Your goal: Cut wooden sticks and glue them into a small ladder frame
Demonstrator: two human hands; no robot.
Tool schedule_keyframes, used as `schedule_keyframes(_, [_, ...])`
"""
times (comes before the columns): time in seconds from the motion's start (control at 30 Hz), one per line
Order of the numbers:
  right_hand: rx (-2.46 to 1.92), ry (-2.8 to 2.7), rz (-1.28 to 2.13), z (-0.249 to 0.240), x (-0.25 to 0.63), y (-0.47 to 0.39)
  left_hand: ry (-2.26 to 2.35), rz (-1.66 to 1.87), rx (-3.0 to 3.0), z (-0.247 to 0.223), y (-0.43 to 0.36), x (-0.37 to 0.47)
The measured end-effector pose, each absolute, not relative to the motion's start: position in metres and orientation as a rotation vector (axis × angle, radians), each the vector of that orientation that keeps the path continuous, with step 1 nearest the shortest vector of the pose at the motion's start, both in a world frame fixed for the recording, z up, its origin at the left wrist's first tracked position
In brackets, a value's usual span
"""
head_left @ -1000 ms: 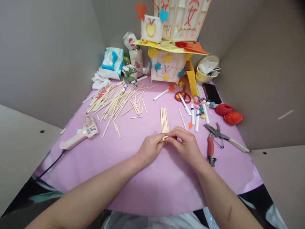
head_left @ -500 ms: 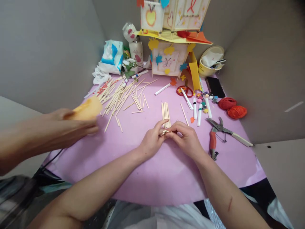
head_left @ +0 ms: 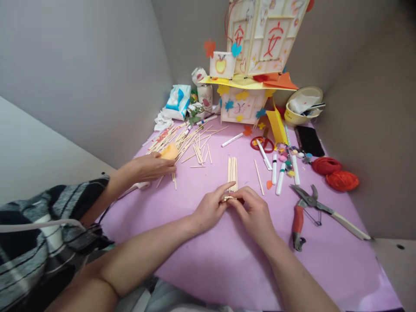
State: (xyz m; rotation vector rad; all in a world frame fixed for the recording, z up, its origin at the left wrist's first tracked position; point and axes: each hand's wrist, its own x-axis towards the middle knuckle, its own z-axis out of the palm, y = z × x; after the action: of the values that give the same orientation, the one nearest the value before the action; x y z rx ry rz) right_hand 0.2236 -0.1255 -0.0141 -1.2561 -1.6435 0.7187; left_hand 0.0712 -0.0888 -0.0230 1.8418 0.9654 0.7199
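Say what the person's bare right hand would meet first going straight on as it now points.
Probably the bare left hand, just past the small bundle of pale wooden sticks touching the right hand; exact depth is unclear.

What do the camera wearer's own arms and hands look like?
The left arm and right arm are bare, with no sleeves in view. The left hand and right hand are ungloved; neither wrist shows a watch or bracelet.
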Motion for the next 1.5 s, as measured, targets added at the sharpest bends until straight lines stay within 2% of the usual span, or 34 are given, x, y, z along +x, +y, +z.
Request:
schedule_keyframes(0.87, [-1.243, -1.568, 0.826, -0.0118, 0.2314, -0.1225, 1.006, 0.654, 1.823, -0.0234, -0.0822, 0.0748])
schedule_keyframes(1.5, [-1.250, -1.581, 0.782, -0.0155, 0.2307, -0.1207, 1.012, 0.627, 1.915, -0.0274, -0.0830, 0.0722])
